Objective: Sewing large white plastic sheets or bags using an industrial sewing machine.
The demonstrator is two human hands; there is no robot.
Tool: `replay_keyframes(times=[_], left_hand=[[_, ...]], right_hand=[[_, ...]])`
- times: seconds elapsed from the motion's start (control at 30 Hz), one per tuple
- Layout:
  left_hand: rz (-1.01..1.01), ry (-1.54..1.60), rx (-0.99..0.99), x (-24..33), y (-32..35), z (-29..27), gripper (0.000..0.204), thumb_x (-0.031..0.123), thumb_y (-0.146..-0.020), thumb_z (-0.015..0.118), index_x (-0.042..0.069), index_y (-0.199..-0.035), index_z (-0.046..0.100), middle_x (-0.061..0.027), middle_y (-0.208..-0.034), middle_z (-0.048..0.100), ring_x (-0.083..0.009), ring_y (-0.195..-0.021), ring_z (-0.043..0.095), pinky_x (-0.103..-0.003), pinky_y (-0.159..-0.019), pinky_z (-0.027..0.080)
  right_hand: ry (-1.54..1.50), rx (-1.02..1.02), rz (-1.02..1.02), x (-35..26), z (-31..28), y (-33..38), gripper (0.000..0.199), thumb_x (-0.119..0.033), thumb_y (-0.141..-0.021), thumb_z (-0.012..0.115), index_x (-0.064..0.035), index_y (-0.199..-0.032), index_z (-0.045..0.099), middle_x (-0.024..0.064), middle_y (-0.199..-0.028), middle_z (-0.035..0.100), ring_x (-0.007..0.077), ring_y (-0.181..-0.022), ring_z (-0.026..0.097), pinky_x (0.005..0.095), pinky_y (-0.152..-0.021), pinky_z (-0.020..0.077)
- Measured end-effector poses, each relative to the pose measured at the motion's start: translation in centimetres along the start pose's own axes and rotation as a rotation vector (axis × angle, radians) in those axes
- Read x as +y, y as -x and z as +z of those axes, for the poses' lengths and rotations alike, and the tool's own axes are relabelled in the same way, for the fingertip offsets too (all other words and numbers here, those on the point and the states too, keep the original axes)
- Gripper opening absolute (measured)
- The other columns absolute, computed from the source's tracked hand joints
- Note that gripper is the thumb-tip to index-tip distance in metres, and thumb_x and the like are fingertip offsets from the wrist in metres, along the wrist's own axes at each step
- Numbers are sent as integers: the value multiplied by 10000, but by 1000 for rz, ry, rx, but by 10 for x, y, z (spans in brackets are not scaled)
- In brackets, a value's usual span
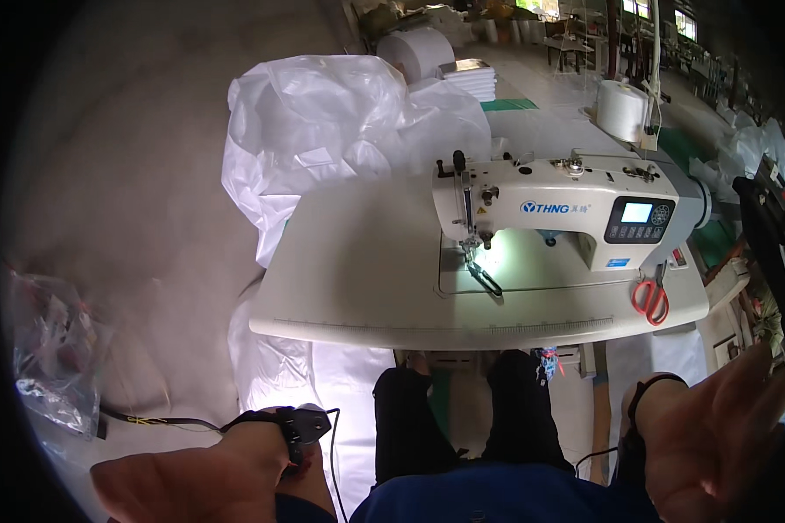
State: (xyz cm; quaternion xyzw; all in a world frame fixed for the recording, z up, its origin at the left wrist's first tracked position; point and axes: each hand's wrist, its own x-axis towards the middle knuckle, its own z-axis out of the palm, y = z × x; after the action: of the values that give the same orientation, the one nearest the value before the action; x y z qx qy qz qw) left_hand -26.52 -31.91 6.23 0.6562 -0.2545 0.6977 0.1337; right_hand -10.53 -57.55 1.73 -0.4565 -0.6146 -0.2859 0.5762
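Note:
My left hand point(183, 484) is held out low on the left, well away from the sewing table, palm showing and holding nothing; part of it is cut off by the picture's lower edge. On the right, my right hand point(720, 431) is raised in front of the table's right corner, open, with nothing in it. A white sewing machine point(558, 205) with a lit screen stands on the pale table point(349, 279). Dark thread snips point(486, 281) lie beside its needle area under the lamp. Red-handled scissors point(651, 299) rest near the table's right end.
White plastic sheeting point(310, 122) is heaped at the table's back left. Behind it are a white roll point(417, 54) and a stack of folded white sheets point(471, 83). A thread cone point(621, 111) stands behind the machine. A clear plastic bag point(57, 357) lies at far left.

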Motion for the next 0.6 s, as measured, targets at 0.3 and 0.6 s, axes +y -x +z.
replay_keyframes(times=[0.3, 0.6], left_hand=[[80, -58, 56, 39, -2, -41, 247, 201, -862, 497, 11, -1019, 492, -114, -680, 603, -243, -631, 559, -342, -657, 464], [18, -316, 229, 33, 35, -89, 335, 206, -908, 431, 11, -1179, 419, -137, -767, 619, -268, -716, 558, -368, -746, 473]], right_hand=[[-97, -10, -19, -23, 33, -3, 297, -246, -829, 558, -23, -1023, 525, 116, -926, 561, 256, -846, 513, 347, -755, 415], [-366, 80, 218, 41, 134, 15, 342, -122, -796, 592, 27, -1090, 500, 164, -968, 609, 291, -878, 584, 366, -793, 453]])
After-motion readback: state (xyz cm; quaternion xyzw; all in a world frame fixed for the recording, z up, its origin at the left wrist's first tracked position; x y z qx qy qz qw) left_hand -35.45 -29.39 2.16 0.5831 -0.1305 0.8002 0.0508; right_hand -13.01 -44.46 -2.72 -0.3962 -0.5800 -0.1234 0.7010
